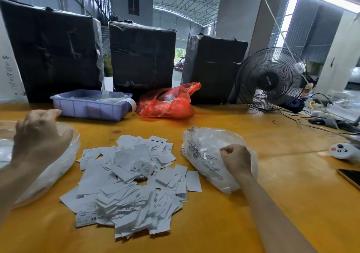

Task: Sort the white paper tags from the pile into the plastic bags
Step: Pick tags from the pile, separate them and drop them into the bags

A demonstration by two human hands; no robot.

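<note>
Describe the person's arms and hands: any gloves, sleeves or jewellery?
Both arms are bare to the frame edge; no sleeves show. The left hand and right hand wear no gloves, and no rings, watch or wristbands are visible.

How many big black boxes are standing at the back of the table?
3. One black box stands far left behind the purple tray, one in the middle behind the red bag, one right, beside the fan. More may hide behind them.
</note>
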